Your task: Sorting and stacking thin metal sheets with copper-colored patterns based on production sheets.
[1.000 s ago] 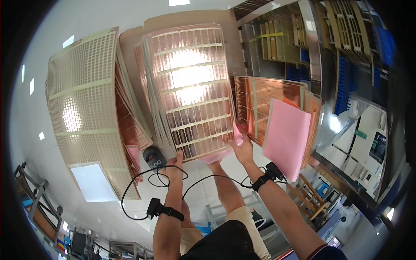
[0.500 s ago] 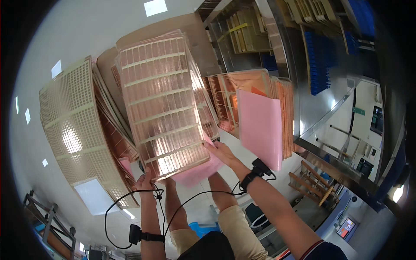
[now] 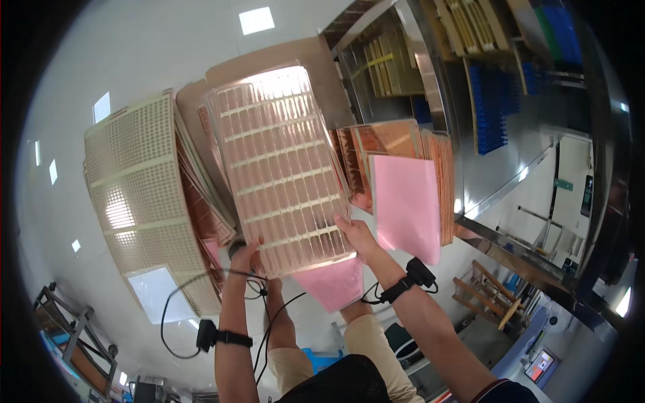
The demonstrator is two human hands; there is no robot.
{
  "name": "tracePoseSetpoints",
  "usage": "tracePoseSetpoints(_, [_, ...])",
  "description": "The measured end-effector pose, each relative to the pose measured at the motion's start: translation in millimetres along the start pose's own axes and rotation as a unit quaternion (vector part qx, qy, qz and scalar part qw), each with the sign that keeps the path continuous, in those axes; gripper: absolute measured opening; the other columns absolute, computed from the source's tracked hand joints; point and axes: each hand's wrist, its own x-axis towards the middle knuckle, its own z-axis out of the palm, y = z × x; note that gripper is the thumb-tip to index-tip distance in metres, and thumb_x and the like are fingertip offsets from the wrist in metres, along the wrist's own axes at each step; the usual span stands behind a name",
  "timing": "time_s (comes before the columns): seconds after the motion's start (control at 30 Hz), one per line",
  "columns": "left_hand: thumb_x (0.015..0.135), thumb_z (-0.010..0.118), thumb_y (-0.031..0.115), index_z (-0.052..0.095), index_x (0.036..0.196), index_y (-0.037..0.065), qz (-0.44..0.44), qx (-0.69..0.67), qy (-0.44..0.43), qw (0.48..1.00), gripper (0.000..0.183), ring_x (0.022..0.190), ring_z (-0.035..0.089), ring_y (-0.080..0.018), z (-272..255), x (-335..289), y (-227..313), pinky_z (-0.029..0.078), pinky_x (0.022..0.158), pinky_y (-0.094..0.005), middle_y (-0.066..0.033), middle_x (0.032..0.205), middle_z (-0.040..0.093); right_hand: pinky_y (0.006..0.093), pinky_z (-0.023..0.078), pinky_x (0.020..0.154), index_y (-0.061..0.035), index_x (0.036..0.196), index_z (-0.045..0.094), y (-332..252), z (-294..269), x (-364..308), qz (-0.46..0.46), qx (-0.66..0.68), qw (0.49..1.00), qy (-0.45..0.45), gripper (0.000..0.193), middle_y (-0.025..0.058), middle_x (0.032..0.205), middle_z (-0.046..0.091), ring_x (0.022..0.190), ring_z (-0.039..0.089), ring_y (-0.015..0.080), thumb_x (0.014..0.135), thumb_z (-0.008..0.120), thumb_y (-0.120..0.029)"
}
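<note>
A copper-coloured circuit panel (image 3: 285, 174) with pale crosswise bands and rows of narrow cells is tilted up in front of me. My left hand (image 3: 247, 258) grips its lower left edge, fingers mostly hidden. My right hand (image 3: 356, 236) holds the lower right edge, thumb on the front face and the other fingers behind. From under the panel's bottom edge a pink sheet (image 3: 332, 283) sticks out. Similar panels show behind the held one, leaning against a brown board (image 3: 269, 59). I cannot tell whether my hands hold one panel or several.
To the left leans a stack of pale perforated panels (image 3: 134, 174) with a white sheet (image 3: 160, 295) low on it. At right stand copper panels (image 3: 447, 195) with a pink sheet (image 3: 406, 208) in front. Beyond is a metal rack (image 3: 440, 74); a wooden stand (image 3: 487, 295) sits lower right.
The held panel has shifted right in the picture with both hands on it, and its glare has moved from the bottom to the top. More of the pink sheet shows below.
</note>
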Motion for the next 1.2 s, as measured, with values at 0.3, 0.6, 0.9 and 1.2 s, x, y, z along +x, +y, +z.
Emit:
tracePoseSetpoints(0.3, [0.091,0.053,0.034,0.059,0.089,-0.003,0.077,-0.048,0.137,0.987,0.038,0.066,0.055,-0.0157,93,-102,163,0.045,0.062,-0.0293,-0.0042,0.078,0.059,0.0298,0.04,0.051,0.002,0.083,0.062,-53,11,-107,-0.264,-0.169,0.925,0.213,0.048,0.0004,0.064,0.056,0.053,0.05,0.0116,0.087,0.055,-0.045])
tracePoseSetpoints(0.6, [0.092,0.048,0.042,0.054,0.102,-0.013,-0.143,0.01,0.133,0.981,0.057,0.082,0.061,-0.0215,-9,-381,137,0.051,0.072,-0.0339,-0.0147,0.097,0.062,0.0427,0.046,0.058,-0.0005,0.087,0.064,34,43,-397,-0.1,-0.206,0.961,0.154,0.049,0.0244,0.064,0.059,0.065,0.061,0.0411,0.084,0.054,-0.049])
tracePoseSetpoints(0.9, [0.091,0.053,0.034,0.056,0.09,-0.012,-0.179,0.107,0.017,0.978,0.046,0.071,0.062,-0.0199,-83,-500,93,0.051,0.059,-0.0341,-0.0118,0.082,0.06,0.032,0.037,0.046,0.003,0.061,0.058,210,85,-562,0.061,-0.015,0.967,0.248,0.053,0.0022,0.05,0.047,0.052,0.043,0.0095,0.084,0.058,-0.045])
tracePoseSetpoints(1.2, [0.094,0.048,0.038,0.056,0.079,0.007,-0.084,0.155,-0.157,0.972,0.035,0.056,0.051,-0.0096,50,-664,57,0.041,0.05,-0.0232,0.0022,0.065,0.052,0.0443,0.045,0.055,0.0047,0.073,0.06,285,43,-783,-0.076,0.066,0.863,0.495,0.044,0.0264,0.068,0.058,0.063,0.058,0.042,0.085,0.056,-0.038])
